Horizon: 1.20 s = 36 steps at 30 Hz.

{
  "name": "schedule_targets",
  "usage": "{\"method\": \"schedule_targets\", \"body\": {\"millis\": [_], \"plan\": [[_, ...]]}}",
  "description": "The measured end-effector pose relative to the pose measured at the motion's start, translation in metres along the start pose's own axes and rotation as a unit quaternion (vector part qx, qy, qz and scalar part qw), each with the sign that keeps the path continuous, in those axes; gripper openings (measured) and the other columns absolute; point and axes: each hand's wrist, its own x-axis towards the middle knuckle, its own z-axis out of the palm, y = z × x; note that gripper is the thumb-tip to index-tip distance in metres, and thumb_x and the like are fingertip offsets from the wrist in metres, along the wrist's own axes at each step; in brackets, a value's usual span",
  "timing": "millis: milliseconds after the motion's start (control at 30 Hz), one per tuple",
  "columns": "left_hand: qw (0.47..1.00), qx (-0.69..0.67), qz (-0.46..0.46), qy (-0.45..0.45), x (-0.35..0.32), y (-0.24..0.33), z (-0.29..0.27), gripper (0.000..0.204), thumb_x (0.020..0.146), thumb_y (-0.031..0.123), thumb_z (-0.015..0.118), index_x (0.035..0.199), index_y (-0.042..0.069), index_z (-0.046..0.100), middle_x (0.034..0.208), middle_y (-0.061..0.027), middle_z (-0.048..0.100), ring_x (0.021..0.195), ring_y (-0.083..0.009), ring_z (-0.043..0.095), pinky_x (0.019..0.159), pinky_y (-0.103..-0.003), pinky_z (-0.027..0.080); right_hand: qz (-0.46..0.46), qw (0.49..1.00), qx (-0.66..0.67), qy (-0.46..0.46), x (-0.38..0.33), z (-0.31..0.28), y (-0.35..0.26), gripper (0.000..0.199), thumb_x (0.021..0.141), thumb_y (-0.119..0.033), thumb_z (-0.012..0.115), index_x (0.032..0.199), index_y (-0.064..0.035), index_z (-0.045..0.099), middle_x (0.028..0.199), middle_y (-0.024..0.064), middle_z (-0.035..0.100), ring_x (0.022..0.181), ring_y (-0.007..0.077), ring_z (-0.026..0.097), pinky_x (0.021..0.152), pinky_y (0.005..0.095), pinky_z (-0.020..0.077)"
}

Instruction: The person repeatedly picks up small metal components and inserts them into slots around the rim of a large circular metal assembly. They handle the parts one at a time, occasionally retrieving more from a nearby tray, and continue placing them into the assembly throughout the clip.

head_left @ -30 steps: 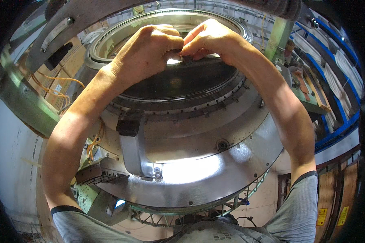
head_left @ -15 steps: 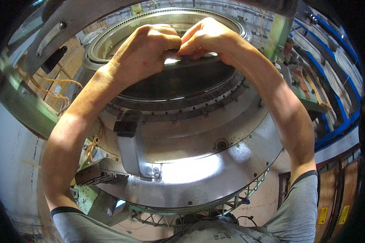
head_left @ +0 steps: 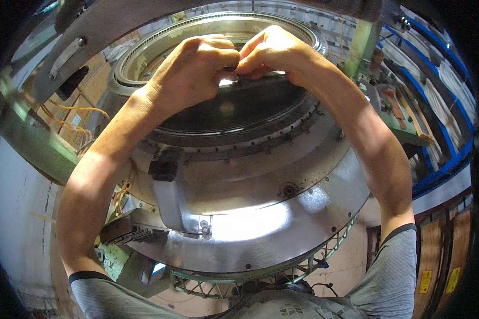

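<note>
Hands (head_left: 197, 69) nearly unmoved, at open ring's rim (head_left: 119, 70)

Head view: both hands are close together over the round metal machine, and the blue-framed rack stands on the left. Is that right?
Not quite: the head view shows the blue-framed rack on the right. The left hand and right hand are close together over the round metal machine.

And here we count one left hand (head_left: 194, 72), one right hand (head_left: 271, 53), two grey short sleeves (head_left: 388, 268), two yellow labels (head_left: 425, 282) and one round metal machine (head_left: 239, 178)!
</note>
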Motion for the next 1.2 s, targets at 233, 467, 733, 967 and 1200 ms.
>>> {"method": "schedule_targets", "body": {"millis": [233, 467, 733, 967, 1200], "plan": [[0.999, -0.022, -0.024, -0.007, -0.001, 0.0, -0.002, 0.013, 0.078, -0.002, 0.072, 0.09, -0.001, 0.068, 0.086, -0.0164, 0.066, 0.09, -0.0372, 0.068, 0.08, -0.043, 0.055, -0.011, 1.0, 0.006, 0.004, -0.001, 0.001, 0.0, 0.017, 0.077, -0.011, 0.085, 0.091, -0.0018, 0.081, 0.083, 0.0092, 0.076, 0.076, 0.0178, 0.072, 0.073, 0.0293, 0.0601], [1.0, -0.006, -0.021, 0.005, 0.001, 0.002, 0.005, 0.012, 0.078, -0.001, 0.073, 0.089, -0.001, 0.067, 0.086, -0.0171, 0.066, 0.088, -0.0366, 0.068, 0.078, -0.043, 0.055, -0.012, 1.0, -0.001, 0.008, -0.001, -0.002, 0.003, 0.016, 0.079, -0.011, 0.083, 0.091, -0.0015, 0.081, 0.083, 0.0092, 0.076, 0.075, 0.0173, 0.073, 0.073, 0.0289, 0.06], [1.0, -0.006, -0.026, 0.011, 0.004, 0.002, 0.005, 0.013, 0.077, -0.001, 0.076, 0.086, -0.002, 0.066, 0.084, -0.0176, 0.065, 0.085, -0.038, 0.068, 0.076, -0.044, 0.054, -0.016, 1.0, -0.012, 0.002, -0.001, -0.006, 0.006, 0.016, 0.079, -0.011, 0.082, 0.092, -0.0019, 0.081, 0.084, 0.0094, 0.077, 0.076, 0.0164, 0.073, 0.073, 0.0281, 0.0597], [1.0, -0.009, -0.026, 0.012, 0.008, 0.004, 0.008, 0.012, 0.078, 0.002, 0.075, 0.086, -0.001, 0.067, 0.084, -0.0178, 0.065, 0.085, -0.0386, 0.068, 0.076, -0.045, 0.054, -0.022, 1.0, -0.008, 0.006, -0.002, -0.008, 0.009, 0.017, 0.08, -0.013, 0.082, 0.093, -0.002, 0.082, 0.084, 0.0087, 0.077, 0.075, 0.0159, 0.072, 0.074, 0.0284, 0.0596], [1.0, -0.005, -0.026, 0.002, 0.01, 0.005, 0.008, 0.013, 0.08, 0.002, 0.074, 0.092, 0.0, 0.069, 0.087, -0.0175, 0.066, 0.087, -0.037, 0.068, 0.079, -0.043, 0.054, -0.033, 0.998, -0.028, -0.033, -0.004, -0.018, 0.007, 0.021, 0.081, -0.014, 0.082, 0.098, -0.0011, 0.082, 0.087, 0.0085, 0.078, 0.076, 0.0155, 0.073, 0.076, 0.0288, 0.0607]]}}
